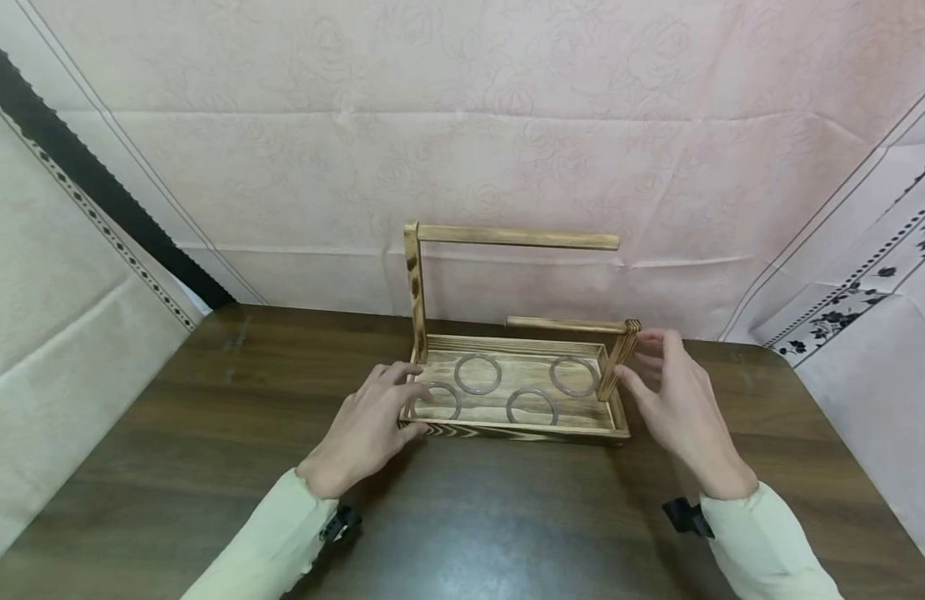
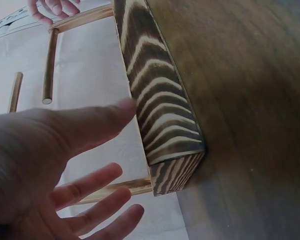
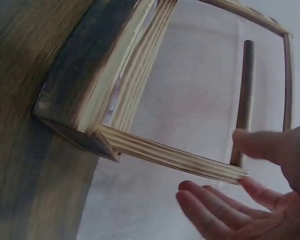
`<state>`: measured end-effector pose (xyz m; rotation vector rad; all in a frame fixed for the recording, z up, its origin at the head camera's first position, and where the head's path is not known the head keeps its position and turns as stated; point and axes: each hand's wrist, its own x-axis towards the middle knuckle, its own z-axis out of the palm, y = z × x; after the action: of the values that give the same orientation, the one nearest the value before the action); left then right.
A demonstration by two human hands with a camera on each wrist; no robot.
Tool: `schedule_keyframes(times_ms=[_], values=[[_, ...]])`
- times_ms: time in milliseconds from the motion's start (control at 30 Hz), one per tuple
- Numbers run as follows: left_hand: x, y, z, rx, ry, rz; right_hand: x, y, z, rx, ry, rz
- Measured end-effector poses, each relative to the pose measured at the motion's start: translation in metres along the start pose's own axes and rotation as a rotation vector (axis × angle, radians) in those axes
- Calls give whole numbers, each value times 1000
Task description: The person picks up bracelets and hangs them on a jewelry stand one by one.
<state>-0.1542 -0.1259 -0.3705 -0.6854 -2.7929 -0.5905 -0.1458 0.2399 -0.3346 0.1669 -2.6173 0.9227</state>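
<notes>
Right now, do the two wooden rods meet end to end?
No, the head view shows the upper rod well above the lower rod, with pale cloth visible between them.

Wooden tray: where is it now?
In the head view, the wooden tray sits near the far edge of the table, just right of centre, between the left hand and the right hand.

Tabletop (image 1: 470, 542) glare; wrist views hazy
</notes>
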Motion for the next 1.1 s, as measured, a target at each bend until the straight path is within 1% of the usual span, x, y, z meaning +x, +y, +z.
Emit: schedule_keyframes(times_ms=[67, 133, 267, 433, 567, 667, 833, 1100], values=[[1, -1, 1, -4, 18, 5, 3, 2, 2, 30, 10, 4], [1, -2, 1, -7, 32, 4, 6, 4, 4, 48, 37, 9], [1, -2, 2, -15, 22, -13, 12, 6, 6, 50, 74, 29], [1, -4, 6, -22, 6, -20, 18, 9, 8, 66, 74, 50], [1, -5, 8, -27, 19, -8, 23, 12, 10, 64, 81, 62], [1, -6, 8, -26, 26, 6, 27, 14, 12, 82, 85, 68], [0, -7, 7, -36, 25, 26, 30, 17, 14, 139, 91, 62], [2, -7, 7, -46, 21, 30, 30, 18, 16, 153, 110, 79]])
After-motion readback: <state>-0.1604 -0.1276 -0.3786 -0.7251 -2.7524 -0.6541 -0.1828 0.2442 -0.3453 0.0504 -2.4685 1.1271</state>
